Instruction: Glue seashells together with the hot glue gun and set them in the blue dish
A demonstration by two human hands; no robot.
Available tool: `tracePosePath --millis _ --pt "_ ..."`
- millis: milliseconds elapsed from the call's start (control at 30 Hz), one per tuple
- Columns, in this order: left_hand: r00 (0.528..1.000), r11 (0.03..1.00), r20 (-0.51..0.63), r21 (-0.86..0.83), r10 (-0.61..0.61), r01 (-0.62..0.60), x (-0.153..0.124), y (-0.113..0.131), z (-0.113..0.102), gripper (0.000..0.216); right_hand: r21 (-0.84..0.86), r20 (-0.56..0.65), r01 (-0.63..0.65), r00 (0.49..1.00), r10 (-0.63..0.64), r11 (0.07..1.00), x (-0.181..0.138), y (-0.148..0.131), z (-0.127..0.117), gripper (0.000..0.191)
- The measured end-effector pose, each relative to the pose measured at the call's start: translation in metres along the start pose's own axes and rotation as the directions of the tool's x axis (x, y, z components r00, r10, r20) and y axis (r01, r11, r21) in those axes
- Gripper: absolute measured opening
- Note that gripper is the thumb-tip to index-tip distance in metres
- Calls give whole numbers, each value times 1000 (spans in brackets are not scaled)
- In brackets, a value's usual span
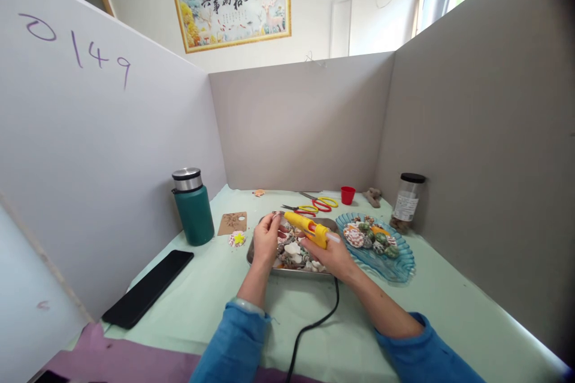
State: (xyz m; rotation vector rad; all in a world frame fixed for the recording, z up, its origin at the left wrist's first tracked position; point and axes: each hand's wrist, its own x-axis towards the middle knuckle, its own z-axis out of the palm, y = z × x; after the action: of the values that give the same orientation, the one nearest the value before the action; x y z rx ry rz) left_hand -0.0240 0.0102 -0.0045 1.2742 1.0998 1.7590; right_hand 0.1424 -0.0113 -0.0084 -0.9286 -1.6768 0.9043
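My right hand (330,254) grips a yellow glue gun (308,227), its nozzle pointing left toward my left hand (266,238). The fingers of my left hand pinch a small shell (276,215) right at the gun's tip. Both hands hover over a metal tray (258,254) filled with several mixed shells. The gun's black cord (314,323) runs down toward me across the pale green table cover.
A blue glass dish (399,266) of coloured shells lies right of the tray. Scissors (321,203), a red cup (347,194) and a lidded jar (406,200) stand behind. At left are a green flask (193,206), a black phone (148,287) and a brown card (232,223). Grey partitions surround the table.
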Motion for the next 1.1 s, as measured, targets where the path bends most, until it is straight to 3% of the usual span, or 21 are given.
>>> tracePosePath --millis 233,1100 --pt "999 996 7 78 34 -35 -1 -2 -1 34 15 -1 -4 1000 4 1000 -1 -3 1 40" --pt "1000 1000 -17 1 10 -10 0 2 0 37 -9 5 8 1000 -8 1000 0 1 1 35"
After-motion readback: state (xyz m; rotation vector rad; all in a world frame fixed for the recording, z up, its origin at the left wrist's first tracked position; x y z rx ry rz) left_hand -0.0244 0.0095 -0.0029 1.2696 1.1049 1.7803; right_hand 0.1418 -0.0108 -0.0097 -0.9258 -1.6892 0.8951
